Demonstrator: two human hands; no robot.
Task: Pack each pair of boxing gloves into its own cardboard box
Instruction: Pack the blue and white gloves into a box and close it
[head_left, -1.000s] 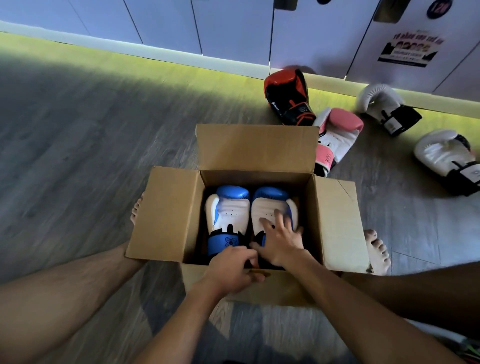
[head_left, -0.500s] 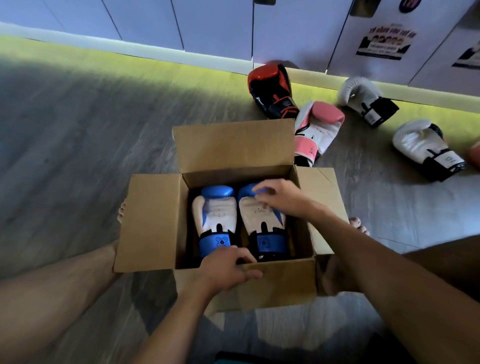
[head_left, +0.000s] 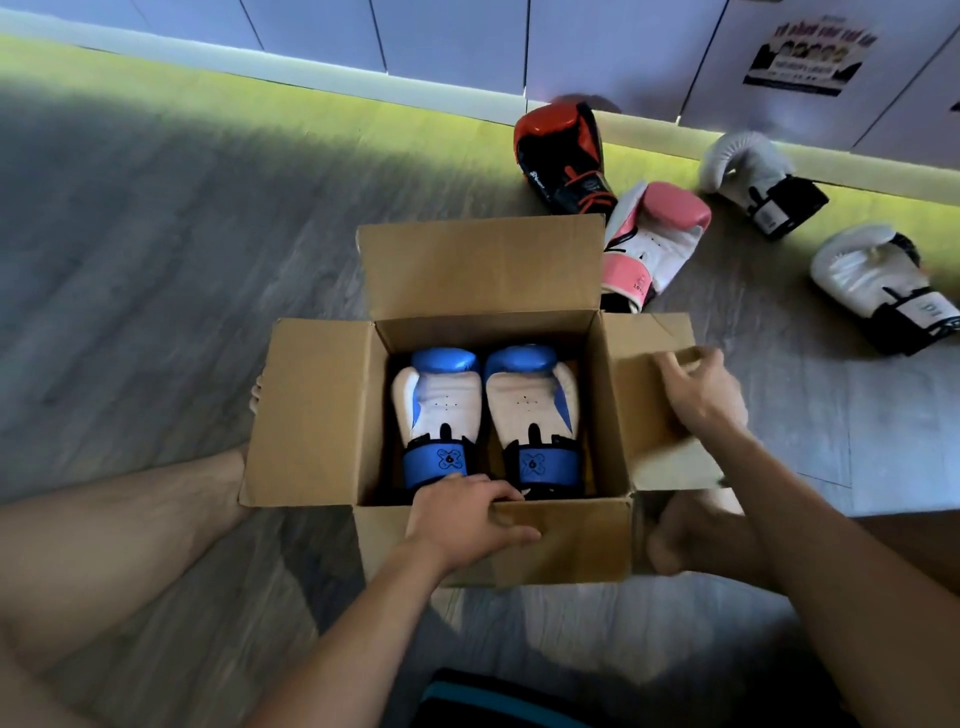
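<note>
An open cardboard box (head_left: 306, 410) stands on the floor between my legs. Two blue-and-white boxing gloves lie side by side inside it, palms up: the left glove (head_left: 441, 405) and the right glove (head_left: 530, 410). My left hand (head_left: 462, 519) grips the box's near flap at the front edge. My right hand (head_left: 701, 395) holds the outer edge of the right flap (head_left: 649, 364). The far flap stands upright and the left flap lies spread outward.
Behind the box on the wooden floor lie a red-and-black glove (head_left: 561, 156), a pink-and-white glove (head_left: 649, 239) and two white gloves with black cuffs (head_left: 758, 176) (head_left: 878, 280). White cabinet doors (head_left: 441, 36) line the far wall. My bare legs flank the box.
My right hand has come out of the box, off the right glove, and taken hold of the right flap. My left hand stays on the near flap.
</note>
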